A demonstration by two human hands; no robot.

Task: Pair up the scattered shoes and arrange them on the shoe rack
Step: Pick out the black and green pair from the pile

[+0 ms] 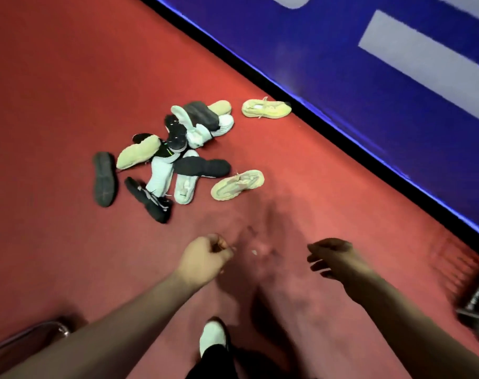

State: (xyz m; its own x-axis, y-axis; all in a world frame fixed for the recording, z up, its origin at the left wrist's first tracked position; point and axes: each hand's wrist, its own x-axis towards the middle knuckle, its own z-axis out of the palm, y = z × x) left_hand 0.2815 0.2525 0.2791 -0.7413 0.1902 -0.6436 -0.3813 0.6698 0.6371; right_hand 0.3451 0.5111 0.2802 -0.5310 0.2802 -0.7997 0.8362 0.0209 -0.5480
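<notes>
Several shoes lie jumbled in a heap [175,149] on the red carpet, some sole up. A yellow-beige sneaker [266,108] rests apart near the blue wall, and a matching one [237,184] lies at the heap's right edge. A black shoe [104,178] lies sole up at the left, and another black shoe [148,199] lies beside it. White shoes [184,187] are mixed in the middle. My left hand [205,258] hovers below the heap with fingers curled and nothing in it. My right hand [334,257] is beside it, fingers loosely spread, holding nothing. No shoe rack is clearly recognisable.
A blue wall panel [369,64] with a black base strip runs diagonally along the right. A dark metal object [478,305] sits at the right edge. A chrome tube [27,335] shows at the lower left. My white-shod foot [213,337] stands on the carpet [68,77].
</notes>
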